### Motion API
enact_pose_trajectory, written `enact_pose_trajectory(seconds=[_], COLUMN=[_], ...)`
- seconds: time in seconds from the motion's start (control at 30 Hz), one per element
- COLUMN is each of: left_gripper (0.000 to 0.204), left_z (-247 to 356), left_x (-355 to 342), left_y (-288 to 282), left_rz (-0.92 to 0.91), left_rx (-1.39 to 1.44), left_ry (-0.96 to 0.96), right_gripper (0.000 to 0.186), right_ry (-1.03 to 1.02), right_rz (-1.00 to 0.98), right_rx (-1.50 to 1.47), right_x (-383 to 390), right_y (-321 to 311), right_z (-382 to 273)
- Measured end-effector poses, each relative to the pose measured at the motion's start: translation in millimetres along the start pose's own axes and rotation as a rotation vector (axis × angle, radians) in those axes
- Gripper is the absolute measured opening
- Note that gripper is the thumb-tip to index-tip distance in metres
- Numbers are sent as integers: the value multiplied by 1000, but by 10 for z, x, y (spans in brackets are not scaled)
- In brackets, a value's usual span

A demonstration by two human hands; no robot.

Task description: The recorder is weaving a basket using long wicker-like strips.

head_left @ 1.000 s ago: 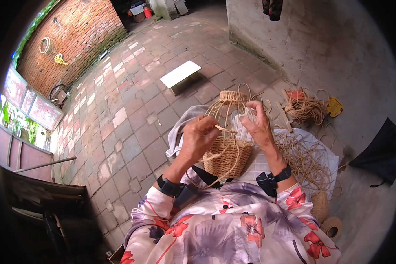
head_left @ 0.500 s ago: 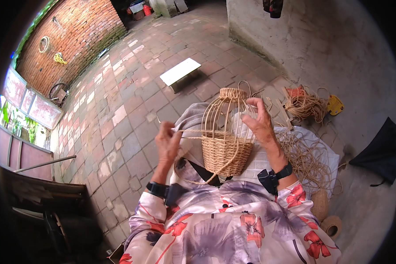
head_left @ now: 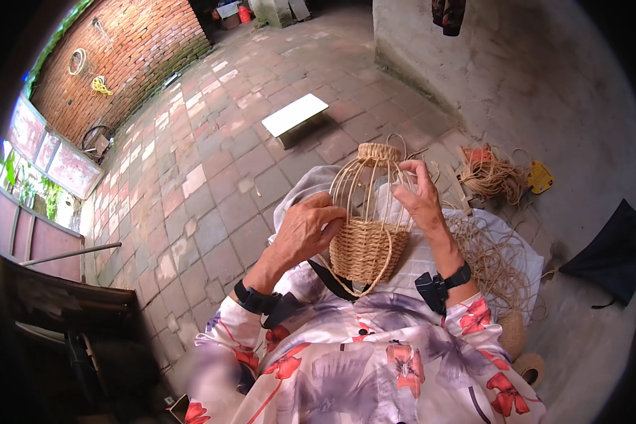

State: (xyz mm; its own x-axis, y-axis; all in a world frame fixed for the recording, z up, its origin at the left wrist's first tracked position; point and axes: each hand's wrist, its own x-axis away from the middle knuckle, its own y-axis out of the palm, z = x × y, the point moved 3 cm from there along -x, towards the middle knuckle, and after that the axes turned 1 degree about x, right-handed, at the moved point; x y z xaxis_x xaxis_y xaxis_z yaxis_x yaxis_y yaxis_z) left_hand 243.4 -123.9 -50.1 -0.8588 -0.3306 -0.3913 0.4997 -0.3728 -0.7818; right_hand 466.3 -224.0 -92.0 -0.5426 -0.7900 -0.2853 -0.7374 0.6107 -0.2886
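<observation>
A pale woven basket (head_left: 368, 253) stands tilted against my lap. Its lower wall is tightly woven, bare upright strands rise above it, and a narrow woven ring (head_left: 379, 152) joins their tops. My left hand (head_left: 307, 230) is closed at the left of the woven edge, its fingertips partly hidden among the strands. A twisted cord (head_left: 386, 265) hangs in a loop down the basket's front and runs back up toward that hand. On the right, my right hand (head_left: 422, 198) curls around the upper strands, with thumb and forefinger in sight and the other fingers mostly hidden.
Loose cord (head_left: 491, 258) lies tangled on a white cloth (head_left: 532, 260) at my right. Beyond it are a cord bundle (head_left: 489, 177) and a yellow object (head_left: 540, 177). A low white-topped stool (head_left: 295, 115) stands ahead on paving. Dark fabric (head_left: 606, 244) lies far right.
My left hand has moved right, from holding the cord stretched out at the left to the basket's woven edge. The cord loop hangs narrower. My right hand stays at the upper strands.
</observation>
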Motion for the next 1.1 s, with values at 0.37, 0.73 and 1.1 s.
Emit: enact_pose_trajectory(seconds=[0.37, 0.73, 1.1], left_gripper=[13, 8, 8], left_z=[-1340, 59, -391], left_x=[751, -68, 199], left_y=[-574, -66, -312], left_rz=[303, -12, 152], left_rx=[-379, -76, -111], left_ry=[-620, 69, -193], right_gripper=[45, 51, 51], right_ry=[5, -279, -290], right_rz=[-22, 170, 97], right_rx=[-23, 316, 613], right_x=[8, 61, 102], right_y=[-82, 17, 263], right_z=[30, -432, -639])
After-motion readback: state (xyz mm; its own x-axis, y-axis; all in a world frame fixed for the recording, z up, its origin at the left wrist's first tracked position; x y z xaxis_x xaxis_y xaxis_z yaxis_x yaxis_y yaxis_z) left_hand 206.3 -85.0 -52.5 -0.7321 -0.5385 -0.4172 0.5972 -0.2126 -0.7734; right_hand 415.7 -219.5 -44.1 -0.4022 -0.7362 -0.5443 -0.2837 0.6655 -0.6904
